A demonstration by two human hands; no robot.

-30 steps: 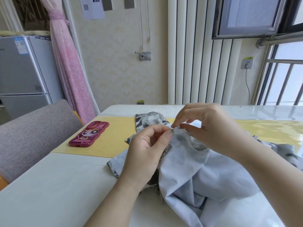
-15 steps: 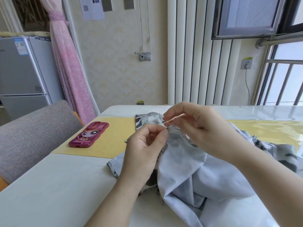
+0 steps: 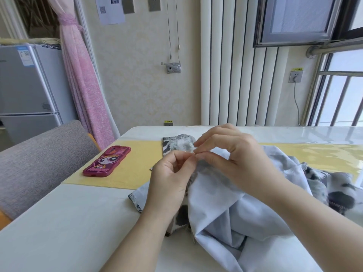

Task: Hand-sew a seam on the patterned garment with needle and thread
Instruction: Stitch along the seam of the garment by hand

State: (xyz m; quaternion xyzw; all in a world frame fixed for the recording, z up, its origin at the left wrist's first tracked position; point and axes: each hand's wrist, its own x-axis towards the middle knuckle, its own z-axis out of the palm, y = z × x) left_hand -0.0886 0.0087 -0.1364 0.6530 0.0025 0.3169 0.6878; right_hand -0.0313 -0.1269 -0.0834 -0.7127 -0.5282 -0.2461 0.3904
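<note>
Left hand [image 3: 169, 185] and right hand [image 3: 235, 160] both pinch garment [image 3: 225, 209] at raised edge, fingertips [image 3: 206, 158] meeting; phone [image 3: 107, 161] lies on mat [image 3: 137, 173], well apart.

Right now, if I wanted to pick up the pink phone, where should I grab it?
The pink phone lies flat on the yellow mat, so only its thin sides offer a hold. Probably pinch its two long edges near the middle, coming down from above.
</note>
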